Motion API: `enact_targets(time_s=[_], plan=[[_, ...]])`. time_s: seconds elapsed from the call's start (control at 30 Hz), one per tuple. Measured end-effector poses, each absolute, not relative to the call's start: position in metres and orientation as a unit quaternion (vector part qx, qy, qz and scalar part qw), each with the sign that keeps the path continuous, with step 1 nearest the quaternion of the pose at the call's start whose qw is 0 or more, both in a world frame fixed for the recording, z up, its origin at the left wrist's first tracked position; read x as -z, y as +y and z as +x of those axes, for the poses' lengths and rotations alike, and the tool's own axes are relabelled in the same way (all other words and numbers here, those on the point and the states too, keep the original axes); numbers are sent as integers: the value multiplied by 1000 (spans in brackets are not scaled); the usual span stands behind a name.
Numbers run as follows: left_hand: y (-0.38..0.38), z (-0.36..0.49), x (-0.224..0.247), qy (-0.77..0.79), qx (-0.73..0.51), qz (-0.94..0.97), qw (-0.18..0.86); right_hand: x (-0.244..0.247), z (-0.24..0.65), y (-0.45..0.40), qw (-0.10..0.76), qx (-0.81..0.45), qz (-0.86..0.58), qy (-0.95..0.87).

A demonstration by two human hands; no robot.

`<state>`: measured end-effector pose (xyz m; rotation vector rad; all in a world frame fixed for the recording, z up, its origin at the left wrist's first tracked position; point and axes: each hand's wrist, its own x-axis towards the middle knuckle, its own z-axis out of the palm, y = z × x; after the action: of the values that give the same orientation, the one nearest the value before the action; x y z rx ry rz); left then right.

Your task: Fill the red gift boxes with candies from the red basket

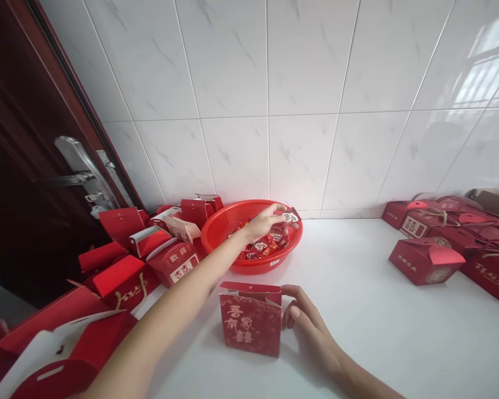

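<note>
My left hand [270,221] is over the red plastic basket [253,268], pinching a wrapped candy [290,218] with white and dark red printing near the basket's right rim. Several more wrapped candies [261,247] lie in the basket, partly hidden by my wrist. In front of the basket a red gift box [251,327] with pale Chinese characters stands upright, its top flap tilted back. My right hand [305,316] curls at the box's right side, the index finger against its upper edge and the other fingers bent.
Open red boxes [128,280] crowd the left side of the white table [341,354]. Closed red boxes [426,260] are grouped at the right. A tiled wall [303,155] rises behind, and a dark door with a metal handle [81,172] stands at the left.
</note>
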<state>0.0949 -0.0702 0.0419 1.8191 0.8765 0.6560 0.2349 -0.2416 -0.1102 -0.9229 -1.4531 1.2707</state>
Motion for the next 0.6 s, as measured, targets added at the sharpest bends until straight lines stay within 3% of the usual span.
enact_targets(time_s=[0.2, 0.33, 0.6], plan=[[-103, 97, -48, 259, -247, 702, 616, 92, 245, -236, 530, -504, -440, -521], [-110, 102, -49, 228, -155, 744, 608, 80, 259, -230, 580, -448, -433, -525], [-121, 118, -48, 253, -31, 783, 567, 68, 265, -232, 590, -441, -438, -515]])
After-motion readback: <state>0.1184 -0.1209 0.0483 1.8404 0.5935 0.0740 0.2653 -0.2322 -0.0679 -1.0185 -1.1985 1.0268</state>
